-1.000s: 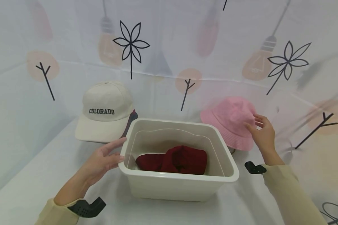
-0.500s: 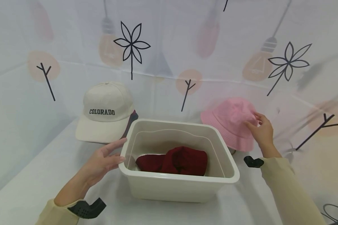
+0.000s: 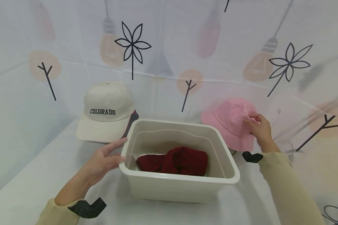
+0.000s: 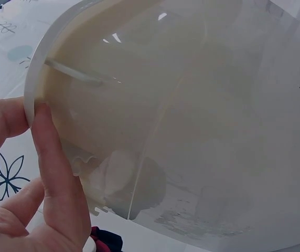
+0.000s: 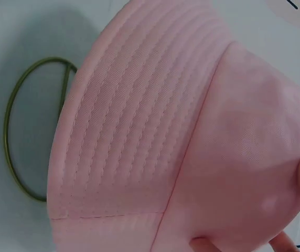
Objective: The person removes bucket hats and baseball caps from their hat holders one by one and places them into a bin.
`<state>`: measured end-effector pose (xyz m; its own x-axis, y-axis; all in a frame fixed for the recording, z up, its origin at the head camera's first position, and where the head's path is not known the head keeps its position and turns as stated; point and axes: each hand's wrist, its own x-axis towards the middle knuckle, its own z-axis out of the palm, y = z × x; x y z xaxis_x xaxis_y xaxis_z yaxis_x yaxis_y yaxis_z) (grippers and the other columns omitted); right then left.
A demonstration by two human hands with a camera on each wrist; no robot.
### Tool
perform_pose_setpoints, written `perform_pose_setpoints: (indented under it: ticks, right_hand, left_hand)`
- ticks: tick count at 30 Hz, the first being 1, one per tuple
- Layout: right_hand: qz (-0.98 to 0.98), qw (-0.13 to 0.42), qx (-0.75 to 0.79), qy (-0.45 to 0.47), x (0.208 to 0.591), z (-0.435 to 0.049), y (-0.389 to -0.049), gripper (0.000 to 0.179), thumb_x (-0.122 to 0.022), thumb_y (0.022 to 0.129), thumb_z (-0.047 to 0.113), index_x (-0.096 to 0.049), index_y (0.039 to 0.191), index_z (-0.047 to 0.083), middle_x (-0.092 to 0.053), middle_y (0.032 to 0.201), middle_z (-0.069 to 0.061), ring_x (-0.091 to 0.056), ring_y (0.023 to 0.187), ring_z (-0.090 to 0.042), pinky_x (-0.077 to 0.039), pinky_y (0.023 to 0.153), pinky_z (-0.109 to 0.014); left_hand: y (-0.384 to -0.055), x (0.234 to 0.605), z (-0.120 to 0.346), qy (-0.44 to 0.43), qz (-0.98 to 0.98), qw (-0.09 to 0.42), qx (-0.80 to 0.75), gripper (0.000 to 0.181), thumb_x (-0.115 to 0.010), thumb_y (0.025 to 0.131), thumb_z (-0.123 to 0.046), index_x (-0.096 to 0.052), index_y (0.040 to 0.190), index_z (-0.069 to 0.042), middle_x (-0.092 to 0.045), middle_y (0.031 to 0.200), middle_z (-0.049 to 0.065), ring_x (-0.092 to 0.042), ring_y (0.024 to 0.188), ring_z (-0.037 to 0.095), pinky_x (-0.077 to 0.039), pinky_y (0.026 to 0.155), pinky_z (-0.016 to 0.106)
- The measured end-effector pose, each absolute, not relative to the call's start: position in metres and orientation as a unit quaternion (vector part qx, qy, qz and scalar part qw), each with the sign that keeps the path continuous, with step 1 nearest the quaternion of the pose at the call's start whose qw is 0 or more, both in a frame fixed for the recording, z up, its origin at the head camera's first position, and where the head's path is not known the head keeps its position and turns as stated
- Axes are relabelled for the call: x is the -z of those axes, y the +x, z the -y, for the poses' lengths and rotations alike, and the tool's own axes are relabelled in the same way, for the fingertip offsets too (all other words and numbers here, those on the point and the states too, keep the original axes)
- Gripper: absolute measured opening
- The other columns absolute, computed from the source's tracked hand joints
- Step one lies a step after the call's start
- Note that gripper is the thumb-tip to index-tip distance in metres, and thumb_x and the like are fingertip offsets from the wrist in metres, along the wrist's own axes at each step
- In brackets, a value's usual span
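Observation:
A cream plastic bin (image 3: 174,190) stands in the middle of the head view, and a dark red cap (image 3: 183,161) lies inside it. My left hand (image 3: 101,162) holds the bin's left rim between thumb and fingers; the left wrist view shows fingertips on both sides of the rim. At the back right sits a pink bucket hat (image 3: 233,122), its stitched brim filling much of the right wrist view. My right hand (image 3: 262,129) pinches the hat's crown from the right, fingers and thumb pressing into the cloth.
A cream cap (image 3: 108,109) lettered COLORADO stands behind the bin at the left, with a dark red and navy thing (image 3: 131,120) partly hidden behind it. A brass wire ring (image 5: 6,126) shows beneath the bucket hat. Patterned cloth (image 3: 163,47) hangs behind.
My right hand has shifted slightly left, and its fingers have closed onto the pink bucket hat's crown. The left hand and the bin have stayed in place.

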<state>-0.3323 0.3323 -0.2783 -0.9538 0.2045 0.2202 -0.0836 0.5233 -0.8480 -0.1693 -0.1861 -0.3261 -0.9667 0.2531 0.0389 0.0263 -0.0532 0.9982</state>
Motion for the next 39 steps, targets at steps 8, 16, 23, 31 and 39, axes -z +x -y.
perform_pose_setpoints:
  ticks: [8,16,23,31,39]
  right_hand:
    - [0.852,0.166,-0.494,-0.05,0.277,-0.329,-0.332,0.028,-0.052,0.094,0.026,-0.044,0.104,0.001,-0.036,0.118,-0.013,-0.049,0.084,-0.016,-0.054,0.063,-0.025]
    - [0.84,0.175,-0.51,-0.06,0.271,-0.337,-0.335,0.022,-0.053,0.093,0.022,-0.045,0.097,0.002,-0.036,0.104,-0.008,-0.054,0.064,-0.004,-0.055,0.06,-0.026]
    - [0.826,0.164,-0.531,-0.093,0.26,-0.34,-0.335,0.02,-0.055,0.093,0.025,-0.048,0.097,0.006,-0.039,0.102,-0.006,-0.054,0.071,-0.006,-0.054,0.064,-0.025]
    - [0.749,0.164,-0.634,-0.1,0.243,-0.343,-0.333,0.011,-0.058,0.09,0.015,-0.049,0.093,0.01,-0.047,0.087,-0.001,-0.057,0.056,-0.003,-0.053,0.049,-0.025]
    - [0.724,0.163,-0.661,-0.113,0.227,-0.342,-0.337,0.012,-0.057,0.091,0.017,-0.045,0.091,0.015,-0.045,0.091,-0.001,-0.054,0.059,-0.002,-0.051,0.048,-0.021]
  left_hand:
    - [-0.169,0.327,0.186,0.103,-0.685,0.074,-0.718,0.068,-0.063,0.088,-0.012,-0.028,0.146,-0.006,-0.025,0.149,0.015,-0.043,0.124,0.031,-0.038,0.097,0.051]
    - [-0.168,0.326,0.185,0.105,-0.686,0.072,-0.717,0.068,-0.062,0.088,-0.011,-0.027,0.146,-0.005,-0.025,0.149,0.015,-0.042,0.124,0.033,-0.037,0.097,0.052]
    - [-0.167,0.325,0.183,0.1,-0.69,0.067,-0.714,0.069,-0.064,0.088,-0.012,-0.028,0.146,-0.006,-0.024,0.149,0.014,-0.042,0.125,0.035,-0.037,0.097,0.052]
    - [-0.168,0.326,0.183,0.1,-0.691,0.067,-0.713,0.069,-0.064,0.087,-0.011,-0.027,0.146,-0.004,-0.023,0.149,0.015,-0.044,0.123,0.035,-0.038,0.097,0.05]
    - [-0.169,0.328,0.184,0.101,-0.695,0.066,-0.709,0.071,-0.064,0.087,-0.012,-0.027,0.146,-0.006,-0.021,0.15,0.012,-0.038,0.127,0.036,-0.037,0.097,0.051]
